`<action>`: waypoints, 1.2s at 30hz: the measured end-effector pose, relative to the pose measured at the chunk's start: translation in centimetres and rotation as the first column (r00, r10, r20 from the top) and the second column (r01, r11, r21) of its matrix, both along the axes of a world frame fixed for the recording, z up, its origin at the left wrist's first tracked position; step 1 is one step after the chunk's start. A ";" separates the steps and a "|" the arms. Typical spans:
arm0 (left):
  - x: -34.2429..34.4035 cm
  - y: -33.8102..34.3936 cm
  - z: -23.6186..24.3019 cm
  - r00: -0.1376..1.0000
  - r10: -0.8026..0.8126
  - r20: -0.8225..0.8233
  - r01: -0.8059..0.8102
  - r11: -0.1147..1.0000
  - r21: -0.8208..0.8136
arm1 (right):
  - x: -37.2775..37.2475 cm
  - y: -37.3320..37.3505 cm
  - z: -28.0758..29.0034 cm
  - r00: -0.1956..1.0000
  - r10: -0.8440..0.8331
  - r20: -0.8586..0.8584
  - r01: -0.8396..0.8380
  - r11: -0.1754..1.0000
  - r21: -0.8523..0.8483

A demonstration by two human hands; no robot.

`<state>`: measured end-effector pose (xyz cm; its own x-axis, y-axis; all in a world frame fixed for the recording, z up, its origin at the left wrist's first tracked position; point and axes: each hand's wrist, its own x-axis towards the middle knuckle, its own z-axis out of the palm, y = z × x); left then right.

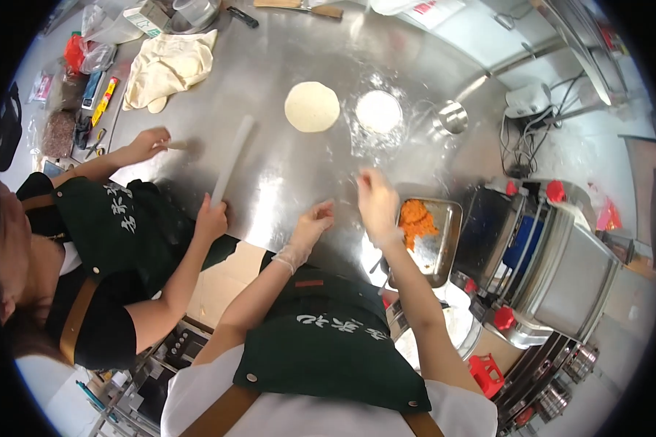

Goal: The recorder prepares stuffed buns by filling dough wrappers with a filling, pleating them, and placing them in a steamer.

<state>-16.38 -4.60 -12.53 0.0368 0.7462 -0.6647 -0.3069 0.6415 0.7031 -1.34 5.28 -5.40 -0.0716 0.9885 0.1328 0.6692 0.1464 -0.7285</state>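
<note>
My left hand (312, 229), in a clear plastic glove, hovers over the near edge of the steel table, its fingers curled together. Further right, my right hand (377, 204), also gloved, is held above the table with its fingers closed. What either hand holds, if anything, is hidden. Beyond them a round flat dough sheet (312, 107) lies on the steel. To its right sits a white round mound (378, 111), apparently flour, with powder scattered around it. Next to my right hand stands a metal tray (450, 226) holding orange shredded filling (416, 221).
At left a co-worker grips a pale rolling pin (233, 160) and a small piece, perhaps dough. Cream cloth (172, 69) covers something at the far left, beside bags and tools. A metal ladle (453, 116) lies at the far right, near a machine with red knobs (555, 191).
</note>
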 end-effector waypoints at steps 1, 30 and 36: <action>-0.6 0.1 0.4 1.000 0.007 0.000 -0.007 1.000 0.006 | -2.5 3.0 -0.7 0.998 0.026 -0.065 -0.031 0.997 -0.072; -3.9 9.1 1.1 0.970 0.209 0.125 -0.206 0.978 -0.034 | -12.3 16.6 -5.4 0.839 0.253 0.482 -0.298 0.954 0.018; 0.0 10.5 -0.5 0.690 0.335 0.642 -0.409 0.912 -0.037 | -9.3 6.6 4.6 0.978 0.168 -0.123 -0.196 0.945 -0.264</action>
